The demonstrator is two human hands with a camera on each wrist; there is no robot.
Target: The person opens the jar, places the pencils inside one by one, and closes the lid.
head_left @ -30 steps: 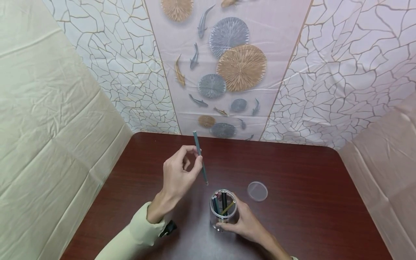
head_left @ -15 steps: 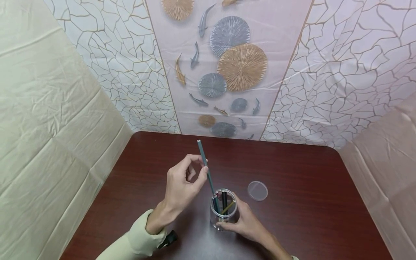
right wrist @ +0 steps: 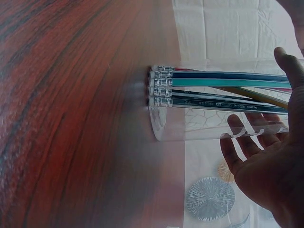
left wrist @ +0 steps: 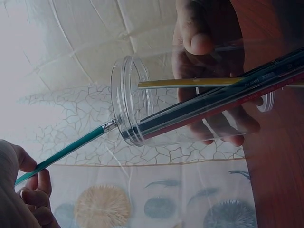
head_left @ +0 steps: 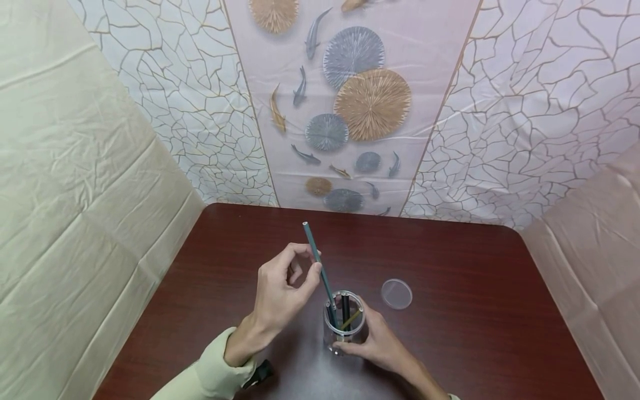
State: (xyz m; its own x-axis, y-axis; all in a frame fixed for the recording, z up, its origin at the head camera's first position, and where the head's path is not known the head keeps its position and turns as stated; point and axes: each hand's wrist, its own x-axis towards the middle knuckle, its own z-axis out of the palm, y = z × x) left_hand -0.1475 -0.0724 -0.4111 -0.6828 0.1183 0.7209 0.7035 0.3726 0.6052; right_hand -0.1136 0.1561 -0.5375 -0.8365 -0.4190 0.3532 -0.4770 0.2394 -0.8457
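In the head view my left hand [head_left: 280, 289] pinches a teal pencil [head_left: 313, 244] between thumb and fingertips, its ferrule end pointing down. That lower end is at the mouth of a clear cylindrical jar [head_left: 331, 340]; the left wrist view shows the ferrule [left wrist: 109, 124] right beside the rim. My right hand [head_left: 382, 341] grips the jar's side, thumb at the front. Several pencils lean inside the jar, including black ones [head_left: 345, 304] and a yellow one [left wrist: 190, 83]. In the right wrist view their ferrules [right wrist: 162, 82] rest at the jar's bottom.
A round clear lid [head_left: 396, 294] lies on the dark red-brown table [head_left: 465, 311], right of the jar. Behind the table hangs a patterned cloth [head_left: 345, 161], with pale cloth walls on both sides. A black object [head_left: 260, 373] shows by the left cuff.
My left hand has moved right and down, bringing the teal pencil's lower end from beside the jar to its mouth. The right hand, jar and lid stay in place.
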